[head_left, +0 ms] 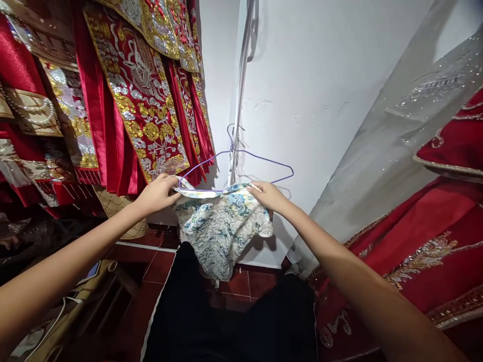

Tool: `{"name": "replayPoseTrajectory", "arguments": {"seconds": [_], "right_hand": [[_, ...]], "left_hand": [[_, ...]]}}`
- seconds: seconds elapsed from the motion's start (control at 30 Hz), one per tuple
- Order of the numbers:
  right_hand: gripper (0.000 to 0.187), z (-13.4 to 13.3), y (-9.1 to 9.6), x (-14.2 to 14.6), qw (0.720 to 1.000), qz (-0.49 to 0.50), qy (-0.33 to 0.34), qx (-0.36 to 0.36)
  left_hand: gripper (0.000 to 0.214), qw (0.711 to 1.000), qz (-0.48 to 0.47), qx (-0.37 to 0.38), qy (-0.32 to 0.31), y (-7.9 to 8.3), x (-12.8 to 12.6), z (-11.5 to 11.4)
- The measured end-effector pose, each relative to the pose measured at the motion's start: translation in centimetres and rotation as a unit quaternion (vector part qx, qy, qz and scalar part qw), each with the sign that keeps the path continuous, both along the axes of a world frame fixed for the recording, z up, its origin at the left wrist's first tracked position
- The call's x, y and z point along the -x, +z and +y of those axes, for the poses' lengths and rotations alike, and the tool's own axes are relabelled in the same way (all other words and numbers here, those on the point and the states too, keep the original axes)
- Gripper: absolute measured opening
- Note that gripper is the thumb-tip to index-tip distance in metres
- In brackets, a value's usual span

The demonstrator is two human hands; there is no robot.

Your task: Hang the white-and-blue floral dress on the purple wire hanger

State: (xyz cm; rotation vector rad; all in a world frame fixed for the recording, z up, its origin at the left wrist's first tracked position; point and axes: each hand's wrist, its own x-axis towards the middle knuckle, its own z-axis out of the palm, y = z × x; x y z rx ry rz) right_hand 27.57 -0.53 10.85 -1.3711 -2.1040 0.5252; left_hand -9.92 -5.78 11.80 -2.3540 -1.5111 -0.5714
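A short-sleeved blouse, pale with a blue and green floral print, hangs between my two hands. My left hand pinches its upper edge at the left shoulder, beside the lower left corner of a purple wire hanger. Farther right, my right hand grips the same upper edge, thumb on top. The hanger's left end reaches into the blouse, while its right arm stays outside, above the cloth. Its hook is at a thin upright pole. Some fingers of both hands are hidden behind the fabric.
Red garments with gold and silver embroidery hang at the left. At the right are a sheer sparkling cloth and a red embroidered gown. A white wall stands ahead. A bamboo-like rack is low on the left.
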Motion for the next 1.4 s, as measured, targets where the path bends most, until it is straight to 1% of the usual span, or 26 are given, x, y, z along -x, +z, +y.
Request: {"name": "replayPoseTrajectory", "arguments": {"seconds": [0.07, 0.13, 0.2, 0.33, 0.43, 0.53, 0.63, 0.7, 0.77, 0.83, 0.87, 0.93, 0.97, 1.0, 1.07, 1.13, 1.2, 1.27, 1.3, 1.33, 1.4], "right_hand": [[0.04, 0.5, -0.4, -0.3, 0.999, -0.004, 0.002, -0.036], [0.04, 0.9, -0.7, -0.7, 0.998, -0.006, 0.007, -0.067], [0.04, 1.0, -0.9, -1.2, 0.997, -0.001, 0.015, -0.075], [0.042, 0.7, -0.4, -1.1, 0.998, 0.0, 0.009, -0.07], [0.044, 0.6, 0.1, -0.6, 0.998, -0.002, -0.01, -0.06], [0.041, 0.9, 0.1, -0.1, 0.998, 0.015, -0.038, -0.051], [0.038, 1.2, -0.8, 0.9, 0.995, 0.067, -0.053, -0.042], [0.038, 1.0, -1.5, 2.0, 0.99, 0.135, -0.036, -0.023], [0.038, 0.4, -2.0, 3.2, 0.977, 0.211, 0.007, -0.008], [0.038, -0.3, -2.0, 3.9, 0.964, 0.258, 0.058, -0.009], [0.037, -0.7, -1.7, 4.0, 0.961, 0.264, 0.081, -0.013], [0.032, -1.4, -1.0, 3.2, 0.96, 0.251, 0.117, -0.025], [0.033, -1.7, -0.5, 2.4, 0.963, 0.234, 0.129, -0.04], [0.039, -2.0, 0.0, 1.5, 0.966, 0.214, 0.132, -0.06], [0.054, -2.3, 0.8, -0.7, 0.974, 0.162, 0.105, -0.116], [0.061, -2.6, 1.3, -2.7, 0.979, 0.111, 0.058, -0.161], [0.059, -2.6, 1.5, -4.3, 0.983, 0.068, 0.034, -0.166], [0.056, -2.3, 1.4, -5.3, 0.989, 0.025, 0.031, -0.144], [0.056, -2.0, 1.3, -5.7, 0.991, 0.005, 0.018, -0.135], [0.059, -1.5, 1.1, -6.1, 0.991, -0.009, -0.01, -0.135], [0.07, -0.2, 0.9, -6.8, 0.983, -0.011, -0.105, -0.153]], "left_hand": [[0.021, 0.998, 0.02, -0.011, -0.062, 0.4, 0.2, -0.4], [0.018, 0.99, 0.055, -0.025, -0.125, 0.4, 0.1, -1.0], [0.016, 0.984, 0.075, -0.044, -0.155, 0.1, 0.0, -1.6], [0.019, 0.984, 0.064, -0.082, -0.145, -0.7, 0.5, -1.8], [0.023, 0.984, 0.041, -0.09, -0.146, -0.9, 1.4, -1.4], [0.025, 0.987, 0.019, -0.088, -0.132, -0.5, 1.6, -1.0], [0.03, 0.991, -0.034, -0.1, -0.088, 0.4, 0.5, -0.2], [0.034, 0.989, -0.096, -0.1, -0.058, 1.2, -0.9, 0.9], [0.037, 0.982, -0.165, -0.084, -0.027, 2.3, -2.5, 2.4], [0.036, 0.975, -0.212, -0.062, -0.013, 3.6, -3.9, 3.8], [0.036, 0.974, -0.218, -0.051, -0.017, 4.2, -4.5, 4.3], [0.038, 0.979, -0.199, -0.027, -0.045, 5.1, -5.1, 5.0], [0.039, 0.982, -0.181, -0.016, -0.059, 5.3, -5.1, 5.1], [0.04, 0.984, -0.164, -0.007, -0.067, 5.3, -5.1, 5.1], [0.041, 0.987, -0.143, 0.001, -0.074, 5.2, -4.6, 5.2], [0.041, 0.988, -0.134, -0.001, -0.08, 5.0, -4.0, 5.3], [0.041, 0.988, -0.128, 0.0, -0.087, 4.9, -3.5, 5.5], [0.039, 0.988, -0.127, 0.001, -0.088, 4.9, -3.3, 5.8], [0.038, 0.988, -0.128, 0.003, -0.089, 4.9, -3.3, 5.9], [0.037, 0.988, -0.127, 0.004, -0.09, 4.9, -3.5, 5.9], [0.034, 0.988, -0.119, 0.004, -0.095, 4.9, -4.0, 5.8]]}}
